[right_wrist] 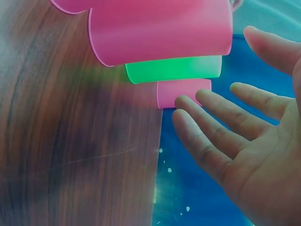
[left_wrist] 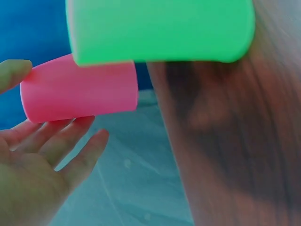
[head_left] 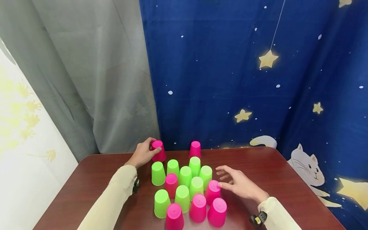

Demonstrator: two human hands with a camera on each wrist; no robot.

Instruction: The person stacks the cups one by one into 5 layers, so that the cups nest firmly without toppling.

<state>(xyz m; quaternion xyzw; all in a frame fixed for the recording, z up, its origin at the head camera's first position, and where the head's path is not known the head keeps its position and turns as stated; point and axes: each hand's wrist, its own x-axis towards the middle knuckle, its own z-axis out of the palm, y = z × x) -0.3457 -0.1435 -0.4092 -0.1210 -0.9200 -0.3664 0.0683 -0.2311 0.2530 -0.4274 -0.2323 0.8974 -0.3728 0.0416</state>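
— What's in your left hand (head_left: 145, 154)?
— A pink cup (head_left: 159, 152) near the table's (head_left: 258, 166) far edge, clamped by your fingers, some hidden behind it.
— Your right hand (head_left: 241, 183)?
— Fingers (right_wrist: 230, 114) apart; you can't tell whether they touch the nearer pink cup (head_left: 213, 193).

green cups (head_left: 185, 175): 8 | pink cups (head_left: 198, 209): 7 | hands (head_left: 238, 182): 2 | table (head_left: 276, 172): 1
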